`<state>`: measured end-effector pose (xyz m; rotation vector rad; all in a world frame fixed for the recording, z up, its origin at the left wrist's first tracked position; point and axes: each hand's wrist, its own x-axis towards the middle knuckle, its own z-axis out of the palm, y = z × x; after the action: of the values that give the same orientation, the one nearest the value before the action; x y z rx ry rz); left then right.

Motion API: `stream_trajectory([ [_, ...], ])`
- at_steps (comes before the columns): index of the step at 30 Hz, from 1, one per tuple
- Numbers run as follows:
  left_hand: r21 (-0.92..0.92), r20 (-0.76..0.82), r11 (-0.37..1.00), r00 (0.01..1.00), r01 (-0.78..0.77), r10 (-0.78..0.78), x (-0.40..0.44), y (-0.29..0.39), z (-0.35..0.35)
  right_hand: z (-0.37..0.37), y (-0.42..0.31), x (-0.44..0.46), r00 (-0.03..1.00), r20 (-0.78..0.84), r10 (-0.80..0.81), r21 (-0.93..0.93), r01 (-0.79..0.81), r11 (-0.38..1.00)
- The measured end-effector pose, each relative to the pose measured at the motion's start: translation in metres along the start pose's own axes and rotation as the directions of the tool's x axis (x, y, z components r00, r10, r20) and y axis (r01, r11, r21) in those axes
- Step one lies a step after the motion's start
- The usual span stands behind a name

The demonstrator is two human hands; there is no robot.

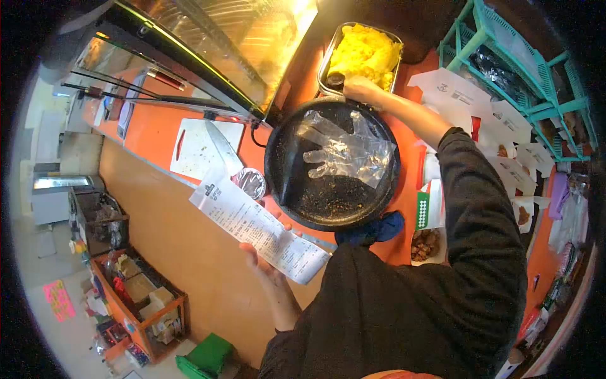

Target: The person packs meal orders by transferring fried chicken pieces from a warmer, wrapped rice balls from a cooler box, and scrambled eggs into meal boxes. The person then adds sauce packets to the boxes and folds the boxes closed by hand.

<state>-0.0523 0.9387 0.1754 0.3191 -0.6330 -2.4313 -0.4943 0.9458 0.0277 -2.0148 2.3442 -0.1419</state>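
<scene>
My left hand (267, 268) holds a long printed receipt (252, 228), thumb and fingers closed around its lower part. With the arm stretched forward, my right hand (361, 89) is at the near edge of a metal tray (326, 60) of yellow food (366, 54). Its fingers are curled, and a dark rounded piece (335, 81) shows beside them; what it belongs to is hidden. Between my arms sits a large round black pan (297, 202) with crumbs in it. A clear plastic glove (350, 148) lies flat in the pan.
A white cutting board (192, 148) bears a knife (221, 144), near a glass display case (208, 57). Open white boxes (511, 174) and a box of brown food pieces (426, 245) stand at right, below a green rack (536, 76). Dark blue cloth (379, 228) lies by the pan.
</scene>
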Motion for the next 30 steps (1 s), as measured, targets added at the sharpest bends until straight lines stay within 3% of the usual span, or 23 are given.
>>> stream_trajectory([
  [1,-0.007,0.006,1.000,1.000,-0.005,0.005,0.002,-0.001,0.000,-0.015,-0.007,-0.006,0.992,0.118,0.031,-0.061,-0.024,0.998],
  [4,-0.102,-0.009,0.994,0.999,0.034,-0.035,0.009,0.000,0.001,-0.020,-0.007,-0.004,0.990,0.139,-0.020,-0.070,0.030,0.997],
  [5,-0.075,0.024,0.996,0.998,0.057,-0.056,0.017,0.000,-0.002,-0.027,-0.005,-0.004,0.991,0.136,-0.007,-0.073,0.017,0.997],
  [7,-0.043,0.055,0.996,0.996,0.075,-0.072,0.021,0.003,-0.003,-0.045,-0.007,-0.003,0.961,0.236,-0.145,-0.103,0.174,0.979],
  [9,0.030,0.045,0.997,0.996,0.070,-0.071,0.019,0.004,-0.002,-0.037,0.010,-0.006,0.970,0.186,-0.154,-0.058,0.167,0.984],
  [11,0.040,0.009,0.996,0.997,0.079,-0.079,0.018,0.006,-0.008,-0.045,0.019,-0.012,0.957,0.284,-0.050,0.010,0.049,0.999],
  [12,0.021,-0.024,0.996,0.996,0.086,-0.085,0.017,0.005,-0.012,-0.041,0.037,-0.011,0.925,0.378,-0.044,0.210,-0.040,0.977],
  [13,0.020,-0.021,0.996,0.996,0.091,-0.091,0.016,0.005,-0.015,-0.034,0.047,-0.015,0.924,0.379,-0.038,0.208,-0.046,0.977],
  [14,-0.005,-0.052,0.996,0.994,0.092,-0.092,0.016,0.005,-0.017,-0.028,0.056,-0.020,0.900,0.427,0.086,0.418,-0.280,0.864],
  [15,-0.030,-0.083,0.996,0.992,0.090,-0.092,0.015,0.005,-0.020,-0.023,0.065,-0.024,0.848,0.496,0.186,0.581,-0.483,0.655],
  [16,-0.055,-0.089,0.994,0.991,0.093,-0.097,0.016,0.005,-0.022,-0.026,0.070,-0.026,0.825,0.562,0.060,0.662,-0.492,0.566],
  [17,-0.054,-0.084,0.994,0.991,0.095,-0.099,0.016,0.006,-0.022,-0.025,0.071,-0.028,0.826,0.559,0.064,0.662,-0.492,0.565],
  [19,0.005,-0.109,0.996,0.990,0.094,-0.092,0.017,0.007,-0.017,-0.026,0.067,-0.036,0.850,0.510,0.131,0.753,-0.515,0.410],
  [21,0.025,-0.086,0.994,0.991,0.103,-0.101,0.016,0.009,-0.016,-0.031,0.059,-0.043,0.860,0.471,0.196,0.764,-0.509,0.397],
  [23,0.042,-0.059,0.992,0.992,0.118,-0.116,0.027,0.007,-0.011,-0.060,0.053,-0.045,0.786,0.559,0.265,0.800,-0.595,0.079],
  [25,0.095,-0.028,0.993,0.998,0.066,-0.063,0.029,0.002,-0.003,-0.083,0.040,-0.064,0.813,0.515,0.272,0.850,-0.525,-0.044],
  [27,0.004,-0.023,0.990,0.990,0.142,-0.142,0.030,-0.001,0.017,-0.108,0.030,-0.092,0.839,0.488,0.241,0.870,-0.447,-0.205],
  [30,-0.013,0.150,0.989,0.978,0.146,-0.142,0.041,-0.007,0.026,-0.152,0.012,-0.156,0.875,0.386,0.292,0.903,-0.294,-0.313],
])
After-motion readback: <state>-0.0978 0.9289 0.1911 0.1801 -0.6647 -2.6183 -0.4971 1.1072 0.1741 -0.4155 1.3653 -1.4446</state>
